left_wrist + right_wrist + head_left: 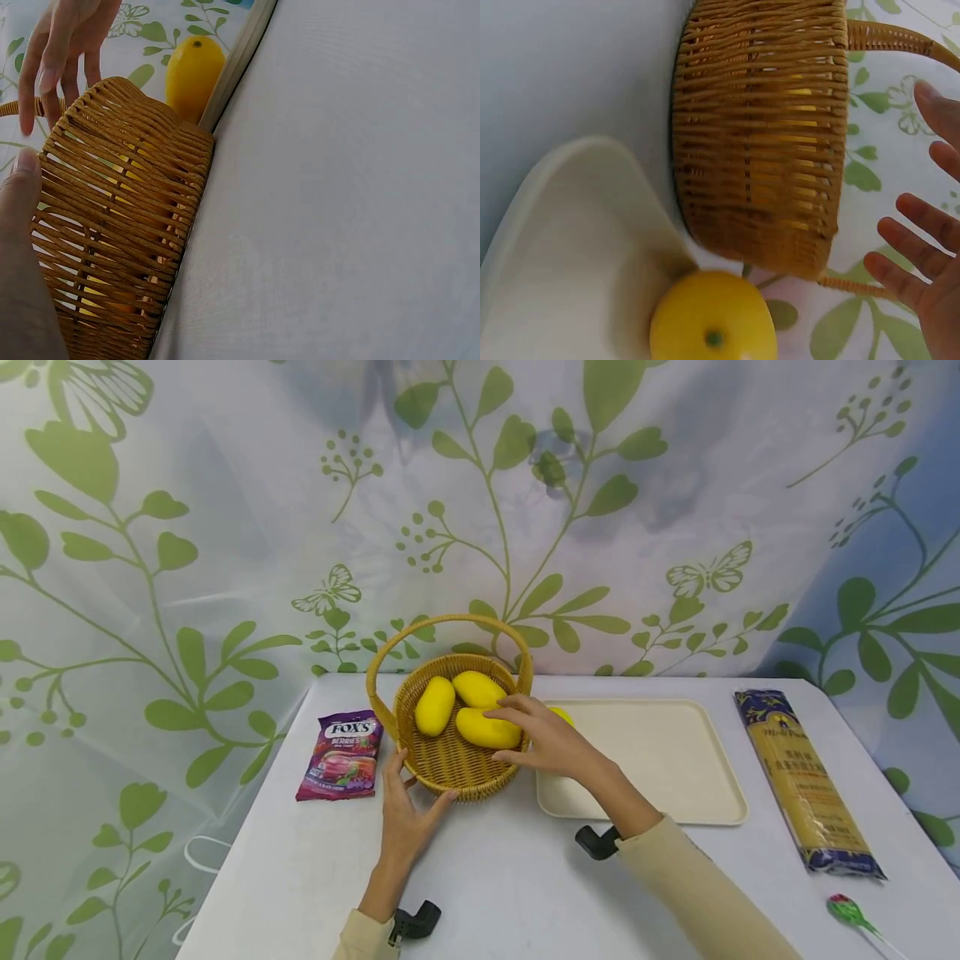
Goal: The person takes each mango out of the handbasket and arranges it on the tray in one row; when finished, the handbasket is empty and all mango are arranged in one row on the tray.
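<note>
Seeing left hand [405, 818] against the near-left side of the wicker basket [450, 764], with thumb and fingers spread and touching the outer wall. Seeing right hand [551, 739] above the basket's right rim, with fingers loosely parted, clasping nothing.

Counting three yellow fruits inside the basket: left fruit [435, 706] leaning toward upright, back fruit [480, 689] lying near the far wall, front fruit [487, 729] lying on its side, partly hidden behind the right fingers. Noting bare woven floor toward the near side, and the arched handle [452, 618] standing up.

Finding one more fruit [712, 319] at the far-left corner of the cream tray [645, 768], close beside the basket; mostly covered by the right hand in the head view, plain in both wrist views.

Elsewhere on the white tabletop [495, 885]: purple candy bag [343, 756] just left of the basket, long noodle packet [810, 777] right of the tray, green-and-red lollipop [847, 910] near the packet's lower end. Behind: leaf-printed curtain [262, 527].
</note>
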Tool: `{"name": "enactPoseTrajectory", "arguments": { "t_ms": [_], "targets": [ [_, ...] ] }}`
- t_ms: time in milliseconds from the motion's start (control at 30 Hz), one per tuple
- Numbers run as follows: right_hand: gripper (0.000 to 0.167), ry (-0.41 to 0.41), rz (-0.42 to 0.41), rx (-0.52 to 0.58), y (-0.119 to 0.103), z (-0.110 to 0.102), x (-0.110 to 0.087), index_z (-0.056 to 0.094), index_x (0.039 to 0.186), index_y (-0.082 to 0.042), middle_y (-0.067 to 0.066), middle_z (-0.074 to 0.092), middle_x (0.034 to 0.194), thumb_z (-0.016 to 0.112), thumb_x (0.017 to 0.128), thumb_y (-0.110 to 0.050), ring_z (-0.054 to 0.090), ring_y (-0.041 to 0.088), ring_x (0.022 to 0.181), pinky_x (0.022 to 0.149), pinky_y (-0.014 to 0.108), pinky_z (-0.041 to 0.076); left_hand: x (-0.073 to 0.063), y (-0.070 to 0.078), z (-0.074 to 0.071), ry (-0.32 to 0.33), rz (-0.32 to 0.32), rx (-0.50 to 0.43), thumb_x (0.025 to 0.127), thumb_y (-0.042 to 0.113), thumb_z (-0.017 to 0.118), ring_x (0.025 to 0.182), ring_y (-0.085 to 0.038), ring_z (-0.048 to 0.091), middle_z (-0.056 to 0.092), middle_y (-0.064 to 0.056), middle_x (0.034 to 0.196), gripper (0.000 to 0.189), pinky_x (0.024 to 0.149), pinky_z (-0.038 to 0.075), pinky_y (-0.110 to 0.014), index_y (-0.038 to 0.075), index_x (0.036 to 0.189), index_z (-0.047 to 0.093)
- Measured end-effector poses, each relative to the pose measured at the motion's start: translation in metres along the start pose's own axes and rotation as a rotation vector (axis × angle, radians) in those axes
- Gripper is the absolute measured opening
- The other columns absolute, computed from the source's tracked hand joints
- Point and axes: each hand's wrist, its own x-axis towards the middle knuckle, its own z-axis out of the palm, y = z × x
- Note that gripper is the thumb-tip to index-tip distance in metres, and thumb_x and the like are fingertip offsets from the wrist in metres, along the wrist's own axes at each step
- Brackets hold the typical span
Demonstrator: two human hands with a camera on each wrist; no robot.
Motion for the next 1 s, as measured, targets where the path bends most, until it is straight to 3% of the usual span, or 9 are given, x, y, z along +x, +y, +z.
{"name": "enactPoseTrajectory", "arguments": {
  "t_ms": [200, 367, 833, 1000],
  "targets": [
    [0.061, -0.132, 0.034, 0.013, 0.012, 0.027, 0.025, 0.055, 0.139, -0.024, 0.011, 0.049, 0.144, 0.077, 0.084, -0.038, 0.048, 0.033, 0.131, 0.106, 0.052, 0.045, -0.001, 0.000, 0.000, -0.001, 0.008, 0.001, 0.074, 0.033, 0.087, 0.135, -0.034, 0.042, 0.034, -0.019, 0.152, 0.100, 0.094, 0.055, -0.046, -0.003, 0.148, 0.029],
    [0.062, -0.190, 0.055, 0.001, 0.020, 0.041, 0.034, 0.057, 0.137, -0.019, 0.013, 0.048, 0.145, 0.080, 0.082, -0.033, 0.045, 0.036, 0.134, 0.108, 0.056, 0.042, -0.001, 0.000, 0.000, -0.014, 0.000, 0.004, 0.074, 0.034, 0.086, 0.135, -0.033, 0.042, 0.033, -0.018, 0.153, 0.101, 0.094, 0.055, -0.045, -0.002, 0.148, 0.029],
    [0.064, -0.267, 0.124, -0.096, 0.022, 0.045, 0.042, 0.058, 0.138, -0.023, 0.009, 0.045, 0.151, 0.081, 0.080, -0.038, 0.047, 0.032, 0.135, 0.108, 0.050, 0.044, 0.000, 0.001, 0.001, -0.021, -0.017, -0.010, 0.075, 0.032, 0.085, 0.137, -0.030, 0.041, 0.030, -0.016, 0.155, 0.100, 0.096, 0.054, -0.043, 0.001, 0.150, 0.026],
    [0.063, -0.266, 0.142, -0.108, 0.020, 0.049, 0.042, 0.057, 0.138, -0.025, 0.008, 0.044, 0.152, 0.080, 0.081, -0.039, 0.048, 0.033, 0.134, 0.107, 0.052, 0.045, 0.000, 0.003, -0.001, -0.019, -0.020, -0.013, 0.075, 0.031, 0.086, 0.136, -0.034, 0.041, 0.032, -0.017, 0.154, 0.101, 0.097, 0.053, -0.045, -0.001, 0.150, 0.027]
  ]
}}
